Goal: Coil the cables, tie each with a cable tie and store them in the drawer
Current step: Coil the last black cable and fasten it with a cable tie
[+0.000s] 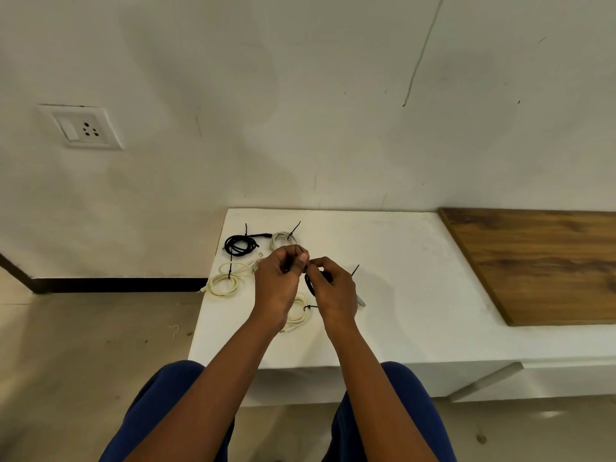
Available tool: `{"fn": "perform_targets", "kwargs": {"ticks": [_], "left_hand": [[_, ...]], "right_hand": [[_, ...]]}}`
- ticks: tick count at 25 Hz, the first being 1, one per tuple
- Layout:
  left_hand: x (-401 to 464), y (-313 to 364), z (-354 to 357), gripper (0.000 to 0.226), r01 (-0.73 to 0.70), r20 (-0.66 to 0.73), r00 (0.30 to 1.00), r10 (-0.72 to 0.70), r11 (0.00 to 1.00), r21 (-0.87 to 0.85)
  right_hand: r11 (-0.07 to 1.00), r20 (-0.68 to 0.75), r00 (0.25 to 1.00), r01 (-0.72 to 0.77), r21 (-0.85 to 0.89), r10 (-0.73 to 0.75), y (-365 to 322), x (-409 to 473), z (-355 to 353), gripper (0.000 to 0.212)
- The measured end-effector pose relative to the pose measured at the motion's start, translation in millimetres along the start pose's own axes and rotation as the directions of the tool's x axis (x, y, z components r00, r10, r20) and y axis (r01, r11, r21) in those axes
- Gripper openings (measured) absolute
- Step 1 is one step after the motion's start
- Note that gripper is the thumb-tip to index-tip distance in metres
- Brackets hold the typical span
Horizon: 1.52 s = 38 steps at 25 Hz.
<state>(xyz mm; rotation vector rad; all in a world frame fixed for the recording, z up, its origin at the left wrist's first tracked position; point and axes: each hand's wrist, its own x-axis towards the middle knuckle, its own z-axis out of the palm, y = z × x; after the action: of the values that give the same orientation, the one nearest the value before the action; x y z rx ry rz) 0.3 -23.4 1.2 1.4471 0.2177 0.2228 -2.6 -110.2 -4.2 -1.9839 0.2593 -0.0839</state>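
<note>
Carefully: your left hand (278,278) pinches the thin black cable tie (355,270), your right hand (335,290) grips the black coiled cable (310,284) — if the tie slips (it is thin), the coil loosens.

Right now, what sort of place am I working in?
Probably a plain room in a home or office: a white plastered wall with a wall socket, a low white counter, and a tiled floor.

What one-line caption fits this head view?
Both hands, left and right, cinch a tie on a black cable coil above a white table holding four tied coils.
</note>
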Motion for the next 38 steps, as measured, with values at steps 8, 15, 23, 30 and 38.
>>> {"fn": "perform_targets", "kwargs": {"ticks": [8, 15, 23, 30, 38], "left_hand": [[4.5, -7.0, -5.2, 0.014, 0.032, 0.097, 0.995, -0.036, 0.999, 0.043], [-8.1, -20.8, 14.7, 0.024, 0.39, 0.208, 0.892, -0.4, 0.916, 0.092], [-31.2, -39.8, 69.4, 0.019, 0.362, 0.271, 0.899, -0.345, 0.932, -0.011], [-46.7, -66.2, 110.2, 0.037, 0.369, 0.435, 0.808, -0.399, 0.916, 0.154], [-45.0, -73.7, 111.9, 0.046, 0.431, 0.559, 0.684, -0.469, 0.878, 0.208]], "right_hand": [[0.793, 0.23, 0.924, -0.38, 0.476, 0.305, 4.7, 1.7, -11.7, 0.015], [0.469, 0.303, 0.885, -0.448, 0.761, 0.353, 15.4, 18.3, -54.8, 0.025], [0.452, 0.158, 0.855, -0.407, 0.794, 0.493, 45.7, 25.6, -90.4, 0.021], [0.771, -0.157, 0.822, -0.423, 0.476, 0.547, 91.1, 39.6, -122.6, 0.034], [0.857, -0.226, 0.84, -0.514, -0.04, 0.494, 113.9, 49.7, -117.3, 0.018]]}}
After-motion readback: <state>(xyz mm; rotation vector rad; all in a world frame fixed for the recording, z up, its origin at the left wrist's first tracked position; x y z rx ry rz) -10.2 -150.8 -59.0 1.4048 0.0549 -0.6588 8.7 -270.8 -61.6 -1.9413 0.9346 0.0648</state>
